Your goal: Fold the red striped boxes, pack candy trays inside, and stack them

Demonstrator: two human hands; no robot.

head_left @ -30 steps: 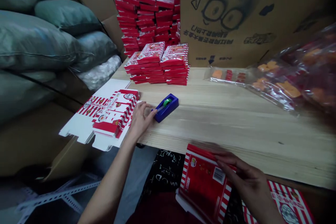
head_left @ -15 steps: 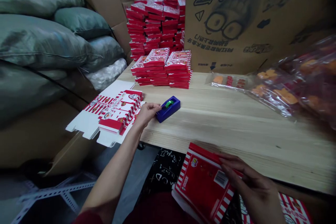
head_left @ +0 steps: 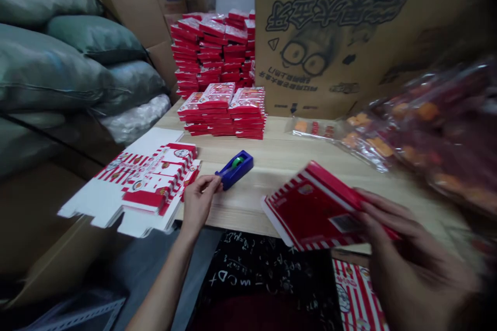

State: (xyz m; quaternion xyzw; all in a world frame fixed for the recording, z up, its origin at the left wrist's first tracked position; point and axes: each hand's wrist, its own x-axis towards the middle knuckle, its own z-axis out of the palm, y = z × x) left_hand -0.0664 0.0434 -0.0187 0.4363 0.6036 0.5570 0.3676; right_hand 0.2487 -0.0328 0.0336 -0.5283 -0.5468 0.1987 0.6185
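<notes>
My left hand (head_left: 202,192) is closed in a pinch at the front cutter end of a blue tape dispenser (head_left: 239,171), on the tape's end, which barely shows. A green roll core (head_left: 237,162) sits inside the dispenser, which rests on the table. In my right hand (head_left: 404,238) is a flat red carton (head_left: 316,207) with striped edges and a barcode, gripped by its right end. It is tilted over the table's front edge, and a white flap sticks out at its left end.
Flat striped carton blanks (head_left: 155,178) lie at the table's left. Filled red boxes (head_left: 229,108) are stacked behind, near a large cardboard box (head_left: 330,36). Clear bags of orange pieces (head_left: 368,139) lie to the right. Another striped carton (head_left: 357,292) is below the table edge.
My right hand has raised the red carton from below the table's edge and tilted it. My left hand has drawn slightly back at the dispenser's cutter end. The view has shifted.
</notes>
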